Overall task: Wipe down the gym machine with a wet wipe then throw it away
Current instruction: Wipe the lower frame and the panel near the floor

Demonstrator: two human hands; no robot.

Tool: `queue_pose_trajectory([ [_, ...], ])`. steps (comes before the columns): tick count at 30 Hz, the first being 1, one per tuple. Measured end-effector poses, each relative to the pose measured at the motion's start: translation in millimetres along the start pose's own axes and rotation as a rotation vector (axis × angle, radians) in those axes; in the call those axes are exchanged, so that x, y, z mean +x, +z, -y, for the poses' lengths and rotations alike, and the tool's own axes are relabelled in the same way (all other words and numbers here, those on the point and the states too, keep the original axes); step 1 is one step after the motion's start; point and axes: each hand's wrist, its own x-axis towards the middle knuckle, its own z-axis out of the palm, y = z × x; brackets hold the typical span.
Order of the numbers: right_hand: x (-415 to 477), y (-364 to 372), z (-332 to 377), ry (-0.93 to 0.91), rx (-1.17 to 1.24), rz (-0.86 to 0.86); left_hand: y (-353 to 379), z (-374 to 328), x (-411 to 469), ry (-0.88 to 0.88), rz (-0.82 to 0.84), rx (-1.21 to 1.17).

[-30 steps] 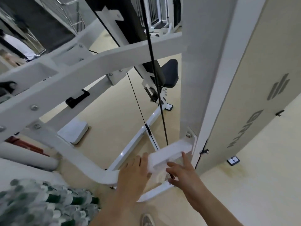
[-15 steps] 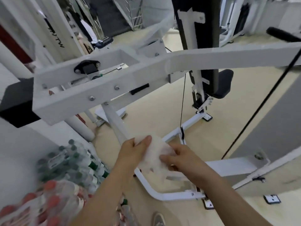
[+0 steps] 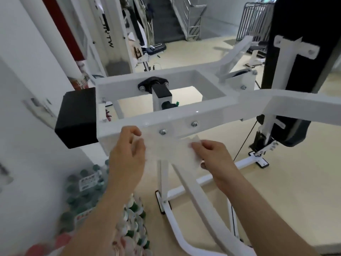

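A white wet wipe (image 3: 168, 149) is stretched flat between both hands, just below the near white beam (image 3: 212, 117) of the gym machine. My left hand (image 3: 127, 154) pinches its left edge and my right hand (image 3: 214, 157) pinches its right edge. The beam carries two bolts and ends in a black block (image 3: 77, 117) on the left. The machine's black padded seat back (image 3: 302, 52) stands at the right.
Packs of bottled water (image 3: 88, 191) lie on the floor at lower left, against a white wall (image 3: 27, 61). The machine's white base tubes (image 3: 193, 200) run over the beige floor below my hands. Other equipment and stairs (image 3: 166, 21) stand at the back.
My view swung up and left from the low bracket by the weight-stack cover to the upper beam. Both hands lifted the wipe and spread it from a bunched wad into a flat sheet.
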Motion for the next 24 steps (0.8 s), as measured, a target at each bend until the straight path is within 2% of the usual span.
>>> queue_pose_trajectory([
  [2, 17.2, 29.5, 14.9, -0.099, -0.058, -0.019, -10.7, 12.0, 27.7, 0.262, -0.113, 0.343],
  [3, 24.7, 42.2, 17.6, -0.137, -0.073, -0.033, -13.2, 15.9, 39.1, 0.321, -0.132, 0.462],
  [6, 40.0, 65.4, 14.3, -0.168, -0.137, -0.095, -9.2, 21.1, 54.0, 0.409, -0.114, 0.795],
  [8, 44.2, 65.8, 8.8, -0.176, -0.166, -0.142, 0.8, 16.1, 55.8, 0.446, -0.050, 0.920],
  [10, 45.3, 61.8, 5.8, -0.207, -0.244, -0.182, 13.0, 13.9, 60.4, 0.406, 0.056, 0.935],
  [12, 43.6, 55.9, 3.0, -0.288, -0.437, -0.282, 29.0, 17.2, 66.0, 0.450, 0.131, 0.924],
  [14, 42.7, 47.3, 3.8, -0.520, -0.689, -0.466, 51.9, 17.9, 70.3, 0.554, 0.177, 0.916],
  [15, 43.9, 43.5, 5.6, -0.637, -0.803, -0.503, 65.0, 13.1, 73.4, 0.601, 0.187, 0.897],
  [16, 45.7, 39.4, 7.3, -0.717, -0.896, -0.483, 78.0, 4.2, 75.2, 0.628, 0.213, 0.865],
  [19, 54.7, 27.9, 12.0, -0.820, -1.050, -0.236, 100.6, -19.3, 75.5, 0.706, 0.367, 0.942],
  [21, 66.6, 16.6, 10.1, -0.832, -1.155, -0.152, 98.6, -20.5, 78.2, 0.733, 0.321, 0.920],
  [24, 77.0, 16.0, 2.0, -0.798, -1.300, -0.146, 77.1, 4.4, 74.1, 0.722, 0.237, 0.860],
])
